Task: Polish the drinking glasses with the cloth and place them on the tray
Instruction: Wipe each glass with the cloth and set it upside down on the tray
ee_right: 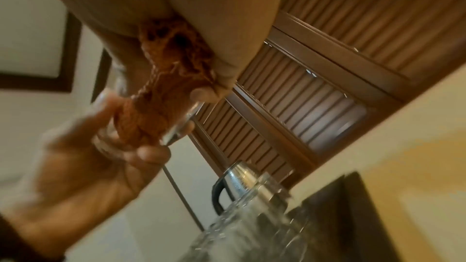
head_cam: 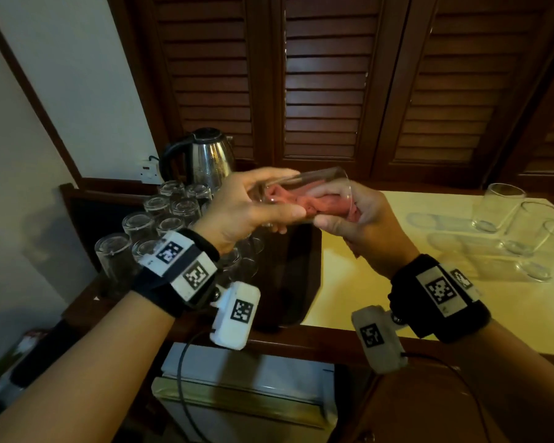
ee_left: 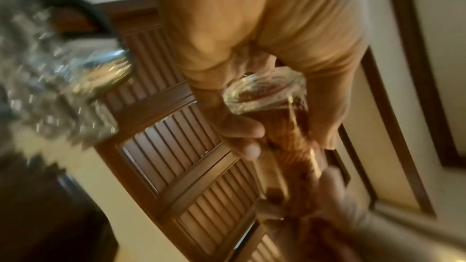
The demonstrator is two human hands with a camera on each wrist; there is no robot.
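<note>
Drinking glass point(head_cam: 304, 193) held sideways in front of the kettle point(head_cam: 205, 161). Left hand point(head_cam: 247, 212) fingers curl round its base; right hand point(head_cam: 359, 225) fingers pinch pink cloth point(head_cam: 298, 199) stuffed inside. Best to twist the glass against the cloth, grip light.

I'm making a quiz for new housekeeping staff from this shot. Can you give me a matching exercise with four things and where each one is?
Things:
1. pink cloth
2. kettle
3. held glass
4. three upright glasses

Places:
A. standing on the yellow counter to the right
B. stuffed inside the glass, pushed by the right hand
C. behind the upside-down glasses on the dark tray
D. on its side in the air, gripped by the left hand

Pairs: 1-B, 2-C, 3-D, 4-A
</note>
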